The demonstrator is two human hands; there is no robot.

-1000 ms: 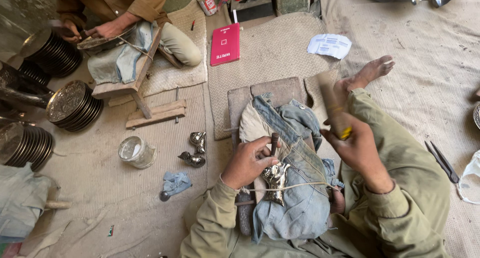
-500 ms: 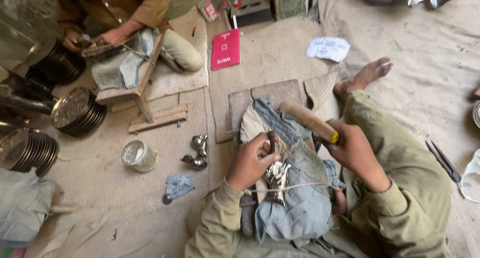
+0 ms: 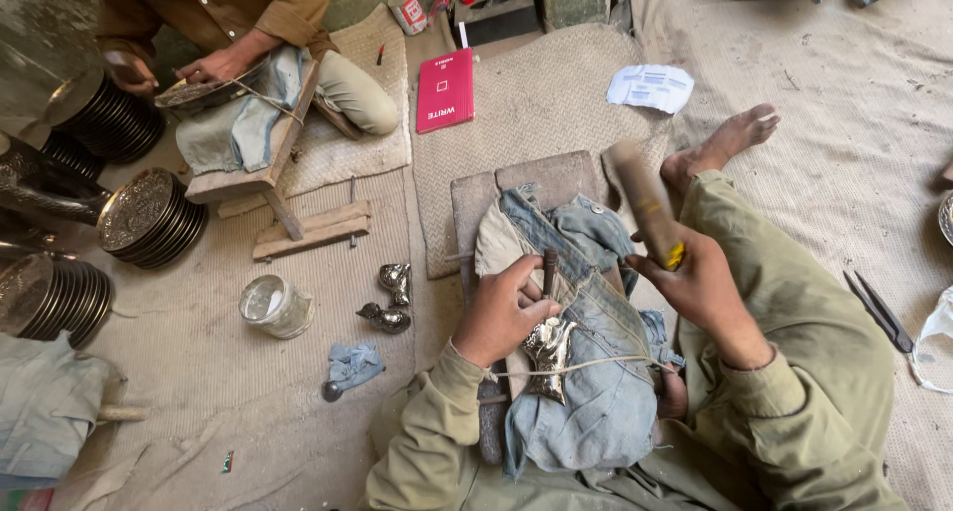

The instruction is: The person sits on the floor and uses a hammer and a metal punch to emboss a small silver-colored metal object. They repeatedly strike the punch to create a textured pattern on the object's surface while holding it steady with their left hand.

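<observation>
My left hand [image 3: 504,311] grips a short dark metal punch [image 3: 548,271] held upright over a small silvery metal piece [image 3: 548,350]. That piece is tied with string onto a denim-wrapped block [image 3: 581,392] on my lap. My right hand [image 3: 700,285] holds a wooden mallet [image 3: 645,201] raised above and to the right of the punch, blurred by motion. My bare foot [image 3: 730,139] rests on the mat beyond the block.
Another person [image 3: 238,35] sits at the far left, working a metal plate on a wooden bench [image 3: 268,179]. Stacks of engraved metal plates [image 3: 144,213] stand at the left. A glass jar [image 3: 276,306], two small silvery pieces [image 3: 389,298], a red booklet [image 3: 445,89] and shears [image 3: 879,311] lie around.
The mallet in my right hand came down onto the punch and has swung back up. My left hand keeps the punch on the silvery piece.
</observation>
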